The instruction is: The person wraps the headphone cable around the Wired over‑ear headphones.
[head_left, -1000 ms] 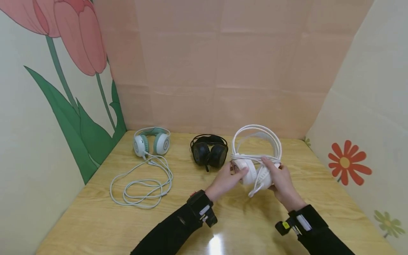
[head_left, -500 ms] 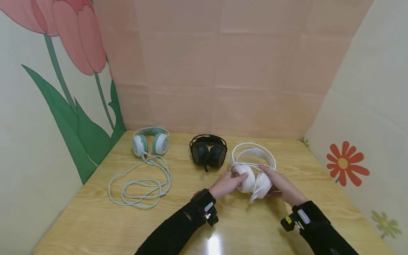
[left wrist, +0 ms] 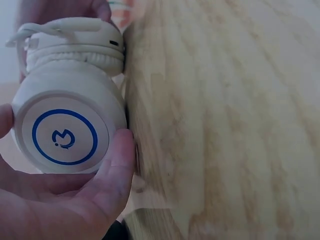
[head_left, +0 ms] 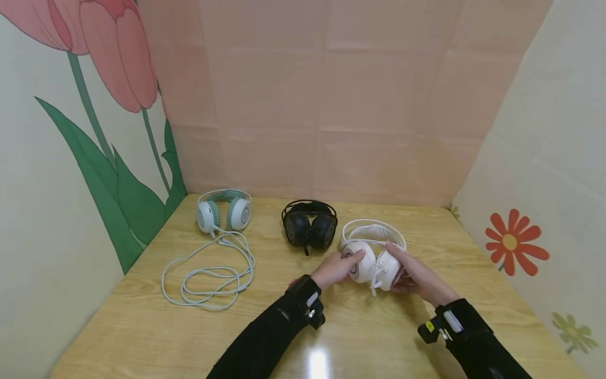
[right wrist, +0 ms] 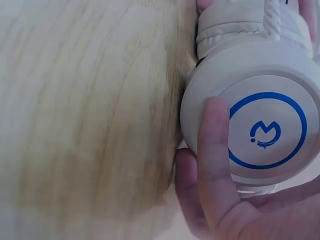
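Observation:
White headphones [head_left: 362, 261] rest on the wooden table, their headband toward the back wall and a white cable wound around them. My left hand [head_left: 335, 268] grips the left ear cup, thumb on one side and fingers on the other; in the left wrist view the cup [left wrist: 65, 135] shows a blue ring and logo. Around the right ear cup [right wrist: 267, 130] curls my right hand [head_left: 418, 276], with one finger lying across its outer face in the right wrist view. Both cups appear to touch the tabletop.
Black headphones [head_left: 310, 229] stand just left of the white pair. Farther left are white-and-green headphones [head_left: 224, 211], their long pale cable [head_left: 213, 284] coiled loosely in front. A pink back wall [head_left: 322, 105] and printed side walls bound the wooden table [head_left: 369, 342].
The white headphones have come down from a raised, upright pose to the table, tipping back so the headband sits lower. Both hands kept hold and moved down with them.

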Demonstrator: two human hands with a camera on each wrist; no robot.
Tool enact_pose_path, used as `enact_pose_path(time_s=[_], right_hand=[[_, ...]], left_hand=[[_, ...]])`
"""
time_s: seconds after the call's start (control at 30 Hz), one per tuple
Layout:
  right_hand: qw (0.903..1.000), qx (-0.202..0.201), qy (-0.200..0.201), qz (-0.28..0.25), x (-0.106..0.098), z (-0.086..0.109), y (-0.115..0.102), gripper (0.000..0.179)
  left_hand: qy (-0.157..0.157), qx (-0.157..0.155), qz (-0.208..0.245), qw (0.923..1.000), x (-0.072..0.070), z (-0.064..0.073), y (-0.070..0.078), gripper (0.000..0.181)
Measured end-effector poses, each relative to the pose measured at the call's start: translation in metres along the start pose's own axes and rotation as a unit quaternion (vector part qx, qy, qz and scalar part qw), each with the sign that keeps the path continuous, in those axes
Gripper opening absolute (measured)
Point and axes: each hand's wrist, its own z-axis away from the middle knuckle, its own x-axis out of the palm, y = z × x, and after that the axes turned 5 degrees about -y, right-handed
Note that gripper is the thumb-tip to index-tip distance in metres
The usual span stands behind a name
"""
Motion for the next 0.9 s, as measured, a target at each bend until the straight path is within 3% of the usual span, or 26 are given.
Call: enact_pose_path(time_s=[0.17,0.43,0.63,0.9], right_hand=[[0.9994,-0.032,0.008,0.014,0.005,0.009,-0.004,0.07],[0.9889,-0.044,0.055,0.131,0.008,0.014,-0.014,0.084],[0.9881,-0.051,0.074,0.125,0.011,0.009,-0.011,0.07],[0.9917,-0.032,0.056,0.112,0.0,0.005,-0.007,0.085]], left_hand=[[0.007,-0.01,0.003,0.9999,-0.002,-0.007,0.003,0.056],[0.008,-0.014,-0.023,0.9996,-0.005,-0.018,0.004,0.061],[0.015,-0.025,-0.033,0.999,-0.004,-0.023,0.003,0.066],[0.013,-0.05,-0.058,0.997,0.008,-0.035,0.004,0.067]])
